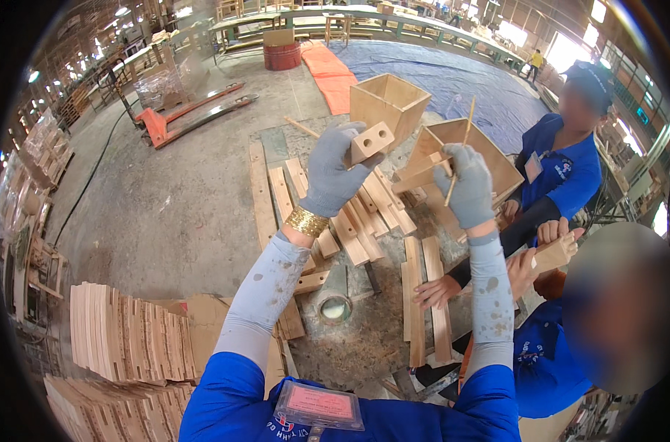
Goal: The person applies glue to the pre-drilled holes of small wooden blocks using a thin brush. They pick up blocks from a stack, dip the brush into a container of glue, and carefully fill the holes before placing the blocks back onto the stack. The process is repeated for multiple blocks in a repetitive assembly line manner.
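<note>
- At the far left, stacks of thin wooden slats (128, 339) stand on edge on the concrete floor (180, 206), with more sheets piled below them.
- Further back on the floor lies an orange pallet jack (180, 114), its forks pointing right.
- The left hand (335, 173), in a grey glove with a gold bracelet (307, 221) at the wrist, is raised above the floor. Its fingers are curled around a small wooden block (370, 141) with two round holes in its face; the thumb presses the block's lower side.
- Below the hands, loose wooden strips (364, 221) lie scattered on the floor, and a small round tin of glue (335, 309) sits near them.
- Behind the block stand two open wooden boxes (390, 103), one upright and one tipped on its side.
- The right hand (467, 184), also grey-gloved, is held up just right of the block, apart from it. Its fingers are pressed together, pinching a thin wooden stick (464, 140) that points upward.
- At the right, two other people in blue shirts (563, 169) sit close by; one of their hands (438, 291) rests on a strip, another holds a wooden piece (554, 254).
</note>
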Action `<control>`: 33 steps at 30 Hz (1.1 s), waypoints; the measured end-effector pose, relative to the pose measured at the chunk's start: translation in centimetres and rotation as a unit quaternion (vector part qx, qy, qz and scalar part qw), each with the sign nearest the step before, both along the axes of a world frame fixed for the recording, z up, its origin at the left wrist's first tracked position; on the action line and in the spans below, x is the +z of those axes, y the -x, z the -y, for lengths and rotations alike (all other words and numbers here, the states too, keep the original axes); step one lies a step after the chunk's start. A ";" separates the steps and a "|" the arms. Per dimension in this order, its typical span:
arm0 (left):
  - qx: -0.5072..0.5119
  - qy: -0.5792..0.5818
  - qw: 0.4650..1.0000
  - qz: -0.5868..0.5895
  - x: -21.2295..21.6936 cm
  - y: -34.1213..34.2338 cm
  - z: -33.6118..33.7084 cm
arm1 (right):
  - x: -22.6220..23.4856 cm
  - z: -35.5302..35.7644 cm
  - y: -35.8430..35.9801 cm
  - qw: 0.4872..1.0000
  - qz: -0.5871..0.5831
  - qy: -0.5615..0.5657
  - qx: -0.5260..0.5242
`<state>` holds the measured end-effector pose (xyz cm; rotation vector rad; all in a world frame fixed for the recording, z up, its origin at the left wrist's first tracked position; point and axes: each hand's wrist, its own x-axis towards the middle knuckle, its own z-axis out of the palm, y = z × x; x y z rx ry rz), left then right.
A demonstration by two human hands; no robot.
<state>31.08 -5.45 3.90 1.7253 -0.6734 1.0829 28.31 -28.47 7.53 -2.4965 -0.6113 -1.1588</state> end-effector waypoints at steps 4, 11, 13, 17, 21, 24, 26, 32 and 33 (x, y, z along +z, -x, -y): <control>-0.030 -0.006 0.997 0.067 5.0 5.8 0.6 | 4.9 0.6 4.8 0.999 -0.021 -0.015 0.019; -0.152 0.183 0.956 -0.172 6.6 18.5 0.1 | 7.3 -1.0 13.1 0.994 -0.047 -0.033 0.097; -0.171 0.189 0.951 -0.176 5.2 21.0 -0.1 | 6.4 -1.3 15.0 0.994 -0.053 -0.023 0.089; -0.143 0.205 0.937 -0.242 2.0 25.3 1.4 | 3.6 -2.2 17.7 0.993 -0.047 -0.018 0.105; -0.046 0.143 0.951 -0.272 -3.5 27.1 3.2 | 0.0 -3.8 20.2 0.987 -0.089 -0.063 0.119; -0.003 0.060 0.958 -0.279 -4.6 28.3 3.8 | -1.6 -4.4 21.5 0.981 -0.114 -0.088 0.129; 0.016 0.008 0.959 -0.282 -4.1 28.5 3.5 | -1.5 -4.2 22.5 0.979 -0.091 -0.082 0.164; -0.122 0.039 0.931 -0.342 -2.7 29.3 2.7 | -2.7 -2.5 23.8 0.925 -0.136 -0.184 0.303; -0.143 0.040 0.926 -0.347 -2.7 29.5 2.3 | -2.7 -2.1 24.1 0.915 -0.162 -0.187 0.318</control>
